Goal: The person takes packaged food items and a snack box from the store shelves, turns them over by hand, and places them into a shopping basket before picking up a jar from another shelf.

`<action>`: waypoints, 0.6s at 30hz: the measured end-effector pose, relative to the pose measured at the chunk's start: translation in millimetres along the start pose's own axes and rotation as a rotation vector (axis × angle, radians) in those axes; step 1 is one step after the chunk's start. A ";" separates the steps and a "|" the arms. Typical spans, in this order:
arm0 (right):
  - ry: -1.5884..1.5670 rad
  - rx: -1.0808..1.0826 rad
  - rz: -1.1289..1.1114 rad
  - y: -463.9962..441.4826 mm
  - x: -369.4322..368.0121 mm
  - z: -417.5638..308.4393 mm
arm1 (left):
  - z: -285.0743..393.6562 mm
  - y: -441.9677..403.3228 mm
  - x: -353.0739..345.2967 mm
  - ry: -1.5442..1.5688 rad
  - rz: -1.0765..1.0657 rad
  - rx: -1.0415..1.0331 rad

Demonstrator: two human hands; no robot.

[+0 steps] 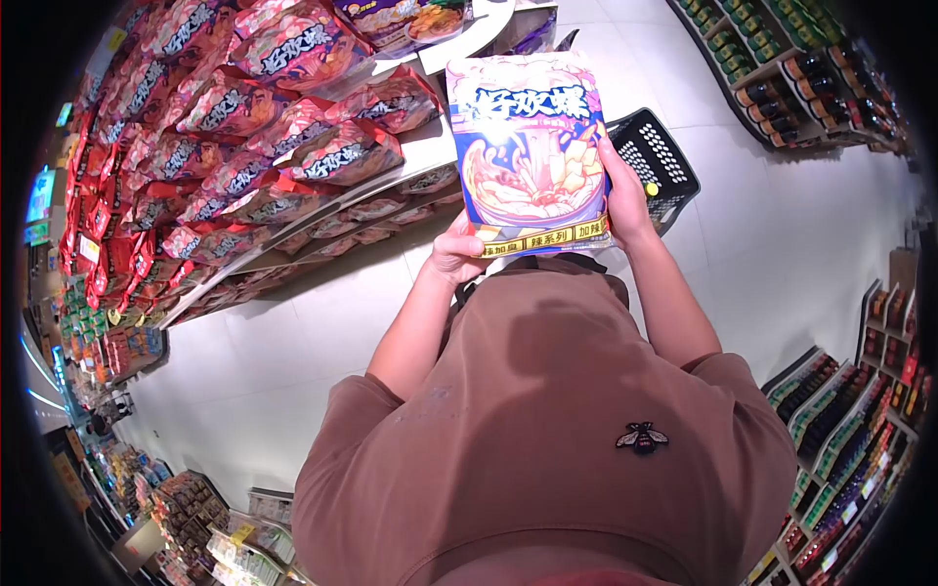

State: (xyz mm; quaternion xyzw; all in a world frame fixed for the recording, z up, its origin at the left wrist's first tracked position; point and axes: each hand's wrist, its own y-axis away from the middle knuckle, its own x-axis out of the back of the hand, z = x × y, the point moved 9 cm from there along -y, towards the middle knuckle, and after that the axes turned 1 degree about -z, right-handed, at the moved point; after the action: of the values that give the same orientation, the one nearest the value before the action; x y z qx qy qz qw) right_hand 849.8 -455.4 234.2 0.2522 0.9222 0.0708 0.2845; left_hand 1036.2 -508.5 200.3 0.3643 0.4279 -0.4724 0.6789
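A purple and pink noodle packet [535,161], printed with a bowl of noodles and large Chinese characters, is held up in front of my chest, its front facing me. My left hand [459,251] grips its lower left corner, thumb on the front. Along the right edge, my right hand [625,190] has its thumb on the front; the other fingers are mostly behind the packet. Glare covers part of the upper left of the print. Partly hidden behind the packet and my right hand is a dark shopping basket [664,161] with a perforated side.
Red and pink noodle packets [293,117] are stacked on a shelf [322,210] to the left, with more on the level below. Bottles [801,98] stand on shelving at the upper right. Another stocked shelf [831,430] is at lower right. Pale tiled floor [264,391] lies between.
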 end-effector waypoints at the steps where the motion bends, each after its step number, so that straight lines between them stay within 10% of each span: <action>1: 0.005 0.004 0.018 0.4 -1.1 1.9 | 2.3 2.2 -1.2 -0.012 0.004 0.001; 18: 0.579 0.306 0.162 18.6 -48.4 22.3 | 46.9 20.0 -29.4 -0.473 0.030 -0.082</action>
State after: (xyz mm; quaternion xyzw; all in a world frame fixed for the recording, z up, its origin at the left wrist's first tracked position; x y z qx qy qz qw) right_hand 904.6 -464.1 244.5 0.3338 0.9416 0.0229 -0.0369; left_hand 1060.9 -535.2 246.5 0.2221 0.2705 -0.5165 0.7815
